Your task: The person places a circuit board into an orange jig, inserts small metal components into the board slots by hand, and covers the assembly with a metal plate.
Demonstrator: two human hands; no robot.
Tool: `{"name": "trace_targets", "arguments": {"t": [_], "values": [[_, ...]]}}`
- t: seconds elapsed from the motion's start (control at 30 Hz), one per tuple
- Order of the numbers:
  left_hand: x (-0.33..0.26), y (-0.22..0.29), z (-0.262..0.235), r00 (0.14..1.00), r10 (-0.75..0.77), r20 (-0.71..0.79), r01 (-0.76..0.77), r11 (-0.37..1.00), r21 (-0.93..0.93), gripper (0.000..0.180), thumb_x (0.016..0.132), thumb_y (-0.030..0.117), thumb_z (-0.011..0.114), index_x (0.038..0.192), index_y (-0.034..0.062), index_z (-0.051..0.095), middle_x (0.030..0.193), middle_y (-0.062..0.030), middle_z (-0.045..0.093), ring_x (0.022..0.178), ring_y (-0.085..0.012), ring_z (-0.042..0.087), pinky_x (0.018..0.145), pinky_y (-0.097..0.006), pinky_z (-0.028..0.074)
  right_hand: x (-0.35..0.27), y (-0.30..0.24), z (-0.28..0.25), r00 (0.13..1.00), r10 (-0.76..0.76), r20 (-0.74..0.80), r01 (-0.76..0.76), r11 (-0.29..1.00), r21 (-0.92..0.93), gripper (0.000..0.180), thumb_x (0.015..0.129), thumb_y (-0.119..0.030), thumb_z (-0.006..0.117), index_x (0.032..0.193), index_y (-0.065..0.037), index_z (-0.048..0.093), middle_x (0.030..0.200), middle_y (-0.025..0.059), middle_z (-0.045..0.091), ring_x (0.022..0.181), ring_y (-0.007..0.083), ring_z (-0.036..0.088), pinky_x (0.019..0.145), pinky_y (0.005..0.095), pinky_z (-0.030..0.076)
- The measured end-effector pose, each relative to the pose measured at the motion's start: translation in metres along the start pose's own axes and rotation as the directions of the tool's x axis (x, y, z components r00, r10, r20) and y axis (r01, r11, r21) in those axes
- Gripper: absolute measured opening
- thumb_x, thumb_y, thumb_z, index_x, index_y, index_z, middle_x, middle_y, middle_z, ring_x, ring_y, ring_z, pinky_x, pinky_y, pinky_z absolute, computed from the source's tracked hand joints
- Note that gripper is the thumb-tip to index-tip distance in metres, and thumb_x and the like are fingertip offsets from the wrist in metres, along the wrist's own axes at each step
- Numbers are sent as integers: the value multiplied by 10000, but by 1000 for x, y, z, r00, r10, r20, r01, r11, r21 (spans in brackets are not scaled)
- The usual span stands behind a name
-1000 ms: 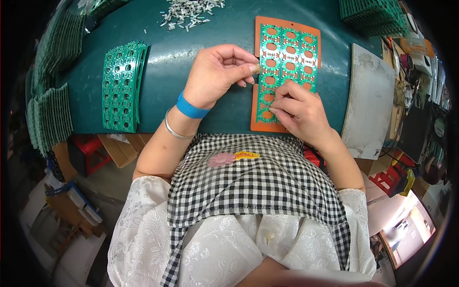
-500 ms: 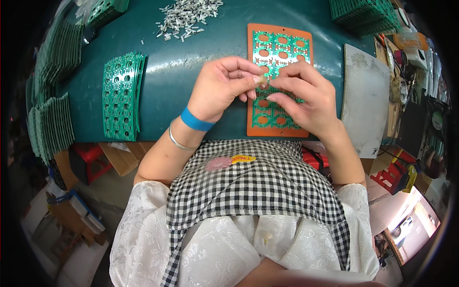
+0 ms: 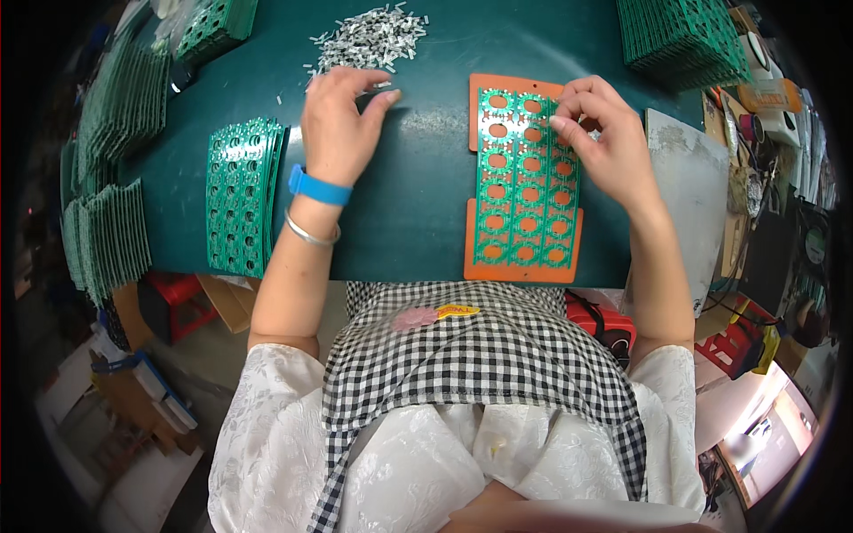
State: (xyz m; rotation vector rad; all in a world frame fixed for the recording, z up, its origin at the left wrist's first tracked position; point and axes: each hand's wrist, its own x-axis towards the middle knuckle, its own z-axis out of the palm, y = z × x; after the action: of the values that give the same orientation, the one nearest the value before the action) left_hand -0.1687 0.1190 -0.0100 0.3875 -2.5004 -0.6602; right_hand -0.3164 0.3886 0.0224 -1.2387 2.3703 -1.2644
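Note:
My left hand, with a blue band and a silver bangle at its wrist, is at the near edge of a pile of small whitish parts. Its thumb and index finger are apart. One small pale part shows by the fingertips; whether they touch it, I cannot tell. On the right, a green circuit board panel with rows of oval holes lies on an orange backing plate. My right hand is over the panel's upper right side, fingers curled and thumb drawn in; anything pinched there is hidden.
A fanned stack of green panels lies to the left. More panels stand in rows at the far left, and another stack is at the back right. A grey flat board lies beyond my right wrist.
My left hand has moved from over the panel, up and left to the pile of parts. My right hand has shifted up and right along the panel. The view has shifted slightly.

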Motion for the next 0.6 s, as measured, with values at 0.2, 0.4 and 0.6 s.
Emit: {"name": "trace_targets", "arguments": {"t": [0.2, 0.4, 0.6], "values": [[11, -16, 22, 994, -56, 96, 34, 975, 219, 114, 781, 212, 775, 838, 131, 719, 892, -25, 643, 941, -266, 554, 813, -402, 432, 21, 22, -2, 997, 51, 57, -47, 995, -85, 111, 832, -80, 718, 825, -6, 636, 945, 66, 625, 751, 215, 637, 669, 318, 524], [12, -19, 19, 997, 64, 50, -71, 986, 149, 106, 802, 165, 759, 833, 91, 689, 869, -35, 665, 883, -257, 590, 783, -398, 464, 28, 34, 6, 999, 11, 30, -7, 994, -106, 126, 822, -104, 730, 811, -18, 639, 901, 66, 609, 757, 247, 623, 678, 345, 510], [12, 2, 12, 986, -132, 98, 140, 987, -80, 82, 827, 117, 744, 851, 58, 692, 708, -91, 644, 650, -219, 611, 617, -335, 505, 30, 37, 11, 1000, -8, 16, 10, 993, -118, 118, 822, -101, 734, 814, -23, 645, 892, 65, 611, 749, 248, 623, 669, 348, 508]]}}
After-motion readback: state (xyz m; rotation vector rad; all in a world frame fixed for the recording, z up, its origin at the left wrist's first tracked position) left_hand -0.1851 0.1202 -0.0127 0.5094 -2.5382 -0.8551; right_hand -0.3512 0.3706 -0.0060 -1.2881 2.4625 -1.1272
